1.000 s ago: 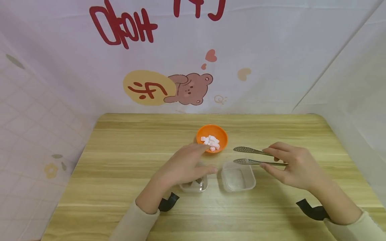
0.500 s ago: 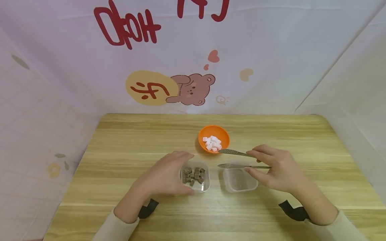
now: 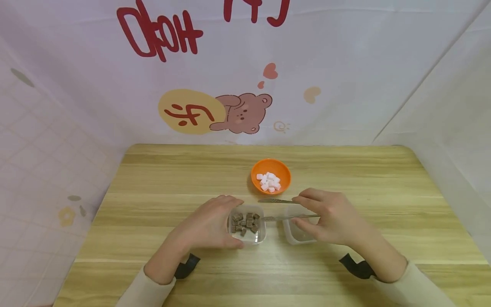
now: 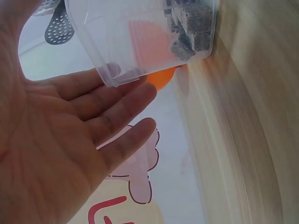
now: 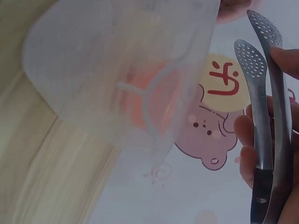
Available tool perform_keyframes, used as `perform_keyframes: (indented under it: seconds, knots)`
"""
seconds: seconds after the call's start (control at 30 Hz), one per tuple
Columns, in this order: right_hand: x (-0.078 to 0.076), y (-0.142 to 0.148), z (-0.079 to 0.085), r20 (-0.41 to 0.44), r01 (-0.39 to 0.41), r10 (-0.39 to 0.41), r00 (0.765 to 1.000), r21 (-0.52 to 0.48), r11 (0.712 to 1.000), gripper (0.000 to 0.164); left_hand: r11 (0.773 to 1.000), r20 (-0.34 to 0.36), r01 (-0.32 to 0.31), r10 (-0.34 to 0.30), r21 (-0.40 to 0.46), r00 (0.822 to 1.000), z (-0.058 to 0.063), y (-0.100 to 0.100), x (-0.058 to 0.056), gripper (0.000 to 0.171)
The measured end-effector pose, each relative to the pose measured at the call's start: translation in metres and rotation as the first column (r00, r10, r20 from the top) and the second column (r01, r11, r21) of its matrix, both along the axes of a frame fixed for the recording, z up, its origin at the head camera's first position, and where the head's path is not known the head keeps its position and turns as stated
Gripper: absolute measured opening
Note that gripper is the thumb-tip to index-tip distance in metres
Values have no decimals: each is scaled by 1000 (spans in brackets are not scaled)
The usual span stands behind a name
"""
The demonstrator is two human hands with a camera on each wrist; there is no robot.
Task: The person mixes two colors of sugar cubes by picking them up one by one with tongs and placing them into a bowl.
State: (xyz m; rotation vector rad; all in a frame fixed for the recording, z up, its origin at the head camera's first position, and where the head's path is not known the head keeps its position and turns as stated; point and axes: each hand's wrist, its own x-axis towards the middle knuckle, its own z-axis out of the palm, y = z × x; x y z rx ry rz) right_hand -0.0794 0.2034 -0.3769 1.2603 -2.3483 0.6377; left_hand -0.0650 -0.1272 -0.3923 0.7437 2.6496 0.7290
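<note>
My left hand [image 3: 207, 226] holds the left side of a clear plastic container [image 3: 260, 241], thumb at the near corner and fingers behind the far one. Brown cubes [image 3: 245, 224] lie inside it; in the left wrist view a fingertip shows through its wall. My right hand [image 3: 331, 217] grips metal tongs [image 5: 279, 121] with perforated tips. The tongs' arms are spread apart, one tip just at the container's right rim, the other behind it, with nothing between them. Below the tongs and right hand stands a second clear container [image 3: 294, 239], partly covered by them.
An orange bowl [image 3: 284, 172] with white and pinkish cubes [image 3: 270, 182] stands behind the containers on the wooden table [image 3: 172, 170]. A printed white cloth [image 3: 345, 55] hangs behind the table's far edge.
My left hand has drawn back from above the brown cubes to the container's left side. My right hand has carried the tongs leftward, over the second container toward the brown cubes.
</note>
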Motion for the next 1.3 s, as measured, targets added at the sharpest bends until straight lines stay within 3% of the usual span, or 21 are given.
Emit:
perform_keyframes:
  seconds: [0.23, 0.5, 0.73, 1.0, 1.3]
  knots:
    - [-3, -15, 2, -53, -55, 60, 997, 100, 993, 30, 1000, -7, 5, -5, 10, 1000, -2, 0, -1, 94]
    - [-6, -32, 12, -92, -40, 66, 994, 254, 966, 26, 1000, -14, 13, -12, 20, 1000, -1, 0, -2, 93]
    - [-9, -51, 26, -42, -29, 51, 998, 413, 910, 27, 1000, -2, 24, -24, 19, 1000, 1, -1, -3, 97]
    - [-9, -72, 39, -30, -6, 25, 999, 524, 852, 36, 999, 26, 47, -47, 9, 999, 3, -4, -4, 94]
    - [0, -93, 46, -27, 9, 11, 1000, 622, 783, 34, 999, 51, 41, -42, 16, 998, 3, -8, -3, 92]
